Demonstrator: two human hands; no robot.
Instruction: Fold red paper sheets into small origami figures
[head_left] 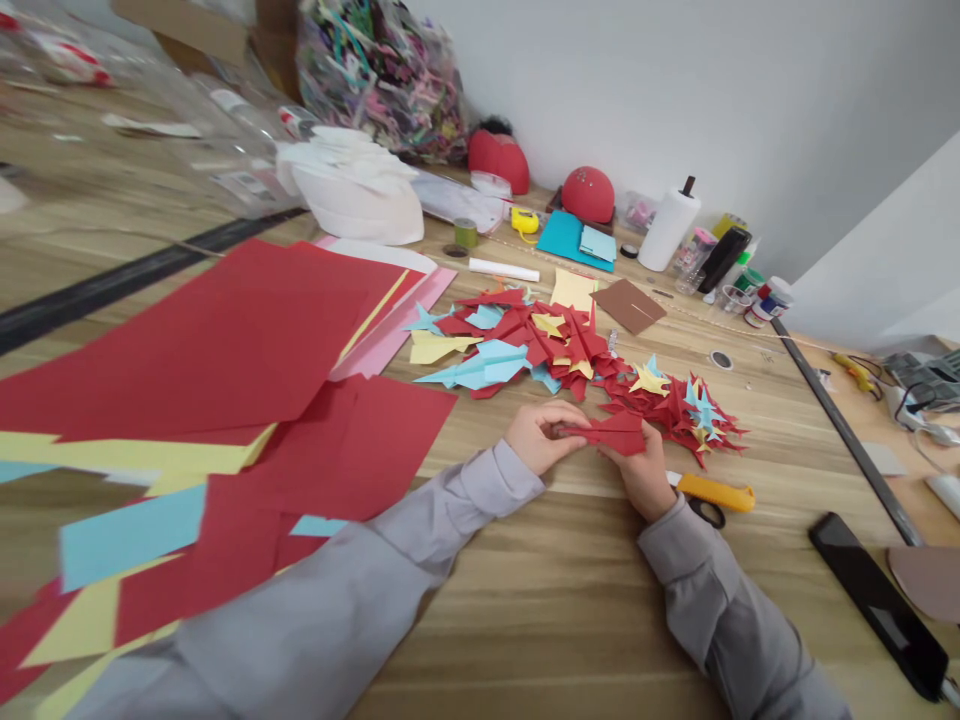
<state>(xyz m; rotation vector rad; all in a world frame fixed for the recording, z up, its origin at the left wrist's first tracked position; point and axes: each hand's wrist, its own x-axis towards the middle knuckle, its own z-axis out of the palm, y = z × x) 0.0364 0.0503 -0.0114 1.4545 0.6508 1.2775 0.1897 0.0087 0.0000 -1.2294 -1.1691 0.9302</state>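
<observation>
Between my two hands is a small folded red paper plane [616, 434]. My left hand [546, 434] pinches its narrow left end with thumb and fingers. At its wide right end my right hand [643, 472] grips the paper, the fingers partly hidden beneath it. Just beyond lies a heap of folded paper planes [517, 335], mostly red with some light blue and yellow. A pile of small folded paper stars [694, 405] in the same colours spreads to the right of it. An orange utility knife [716, 492] rests beside my right wrist, next to a black-handled tool.
Large red paper sheets [187, 340] cover the table's left side, with blue and yellow pieces below. A black phone [877, 605] lies at right. Along the back stand a white paper roll [671, 230], jars, a yellow tape measure [525, 221] and a bag of colourful scraps [382, 75].
</observation>
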